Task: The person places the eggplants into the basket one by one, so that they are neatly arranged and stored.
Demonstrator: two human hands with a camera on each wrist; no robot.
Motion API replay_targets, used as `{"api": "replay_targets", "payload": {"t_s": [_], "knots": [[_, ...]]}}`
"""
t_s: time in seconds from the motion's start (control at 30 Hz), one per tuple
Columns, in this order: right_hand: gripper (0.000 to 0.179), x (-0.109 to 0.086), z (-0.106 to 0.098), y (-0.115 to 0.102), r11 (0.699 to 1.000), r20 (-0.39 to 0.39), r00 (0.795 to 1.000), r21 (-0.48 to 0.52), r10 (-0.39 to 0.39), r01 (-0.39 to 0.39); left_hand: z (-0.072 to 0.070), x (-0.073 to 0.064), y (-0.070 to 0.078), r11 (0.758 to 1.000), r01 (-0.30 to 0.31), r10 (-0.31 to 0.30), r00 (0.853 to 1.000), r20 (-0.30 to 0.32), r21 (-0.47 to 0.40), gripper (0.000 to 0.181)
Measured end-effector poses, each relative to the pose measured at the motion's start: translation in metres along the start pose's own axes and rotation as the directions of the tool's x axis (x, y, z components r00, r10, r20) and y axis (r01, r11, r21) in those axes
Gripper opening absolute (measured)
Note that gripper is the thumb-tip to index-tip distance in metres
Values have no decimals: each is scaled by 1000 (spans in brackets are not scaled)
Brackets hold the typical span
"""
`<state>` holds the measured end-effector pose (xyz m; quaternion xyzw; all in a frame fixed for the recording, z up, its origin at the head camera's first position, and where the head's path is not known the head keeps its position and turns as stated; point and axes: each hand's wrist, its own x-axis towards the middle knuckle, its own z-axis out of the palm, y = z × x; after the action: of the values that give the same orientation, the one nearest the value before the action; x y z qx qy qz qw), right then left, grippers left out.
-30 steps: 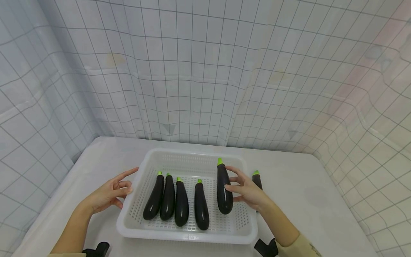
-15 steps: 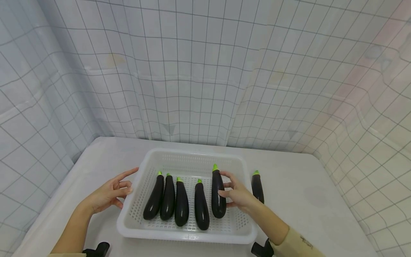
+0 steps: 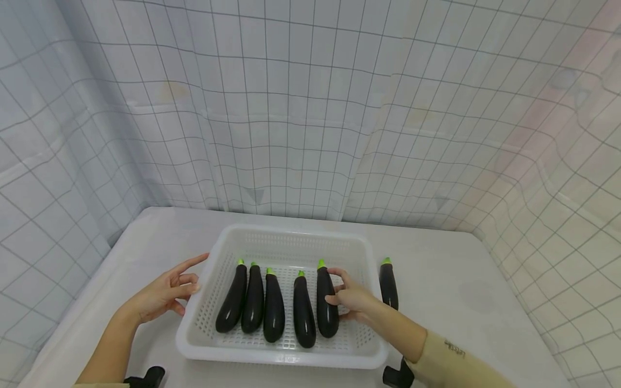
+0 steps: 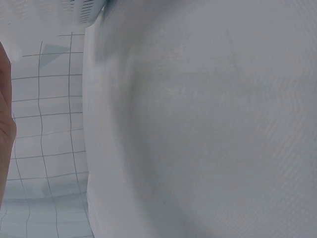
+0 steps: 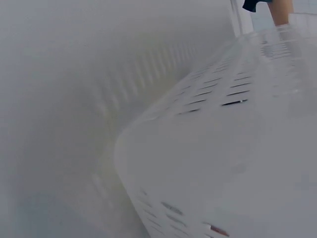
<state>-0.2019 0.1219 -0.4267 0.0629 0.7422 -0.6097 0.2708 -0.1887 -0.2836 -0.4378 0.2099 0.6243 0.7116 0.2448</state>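
A white perforated plastic basket (image 3: 281, 357) sits on the table, with several dark, glossy eggplants lying side by side in it. My right hand (image 3: 356, 302) reaches over the basket's right side and grips the rightmost eggplant (image 3: 327, 307) between thumb and fingers, low in the basket. Just left of it lies another eggplant (image 3: 304, 315). At the basket's left rim, my left hand (image 3: 165, 291) rests with the index finger stretched along the edge and the thumb tip at the rim. In the left wrist view only a strip of the left hand (image 4: 5, 119) shows.
One more eggplant (image 3: 388, 285) lies on the white-covered table (image 3: 466, 307) outside the basket, to its right, partly behind my right forearm. A white gridded curtain (image 3: 291, 134) encloses the back and sides. The basket's slotted wall (image 5: 208, 144) fills much of the right wrist view.
My right hand has moved left and down with the eggplant, bringing it into the basket beside the others. The eggplant outside has come more into sight. The left hand has stayed still.
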Motion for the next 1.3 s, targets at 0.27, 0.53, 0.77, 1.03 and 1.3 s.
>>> {"api": "replay_targets", "payload": {"t_s": [0.27, 0.53, 0.77, 1.03, 1.3], "knots": [[66, 6, 12, 0, 998, 47, 998, 49, 45, -48, 0, 0, -1, 1000, 16, -16, 1000, -17, -1, 64], [67, 11, 18, 1, 993, 69, 994, 81, 79, -85, -1, 0, -2, 1000, 9, -9, 1000, -11, 0, 63], [66, 15, 20, -1, 992, 36, 993, 54, 115, -117, -1, 1, -2, 1000, -2, 2, 1000, 5, -19, 64], [64, 13, 22, -3, 989, 52, 989, 36, 141, -143, -1, 1, -2, 1000, -7, 7, 1000, 6, -13, 64], [61, 14, 22, -3, 987, 67, 986, 42, 154, -157, -1, 0, -3, 1000, 0, 0, 1000, -2, -12, 64]]}}
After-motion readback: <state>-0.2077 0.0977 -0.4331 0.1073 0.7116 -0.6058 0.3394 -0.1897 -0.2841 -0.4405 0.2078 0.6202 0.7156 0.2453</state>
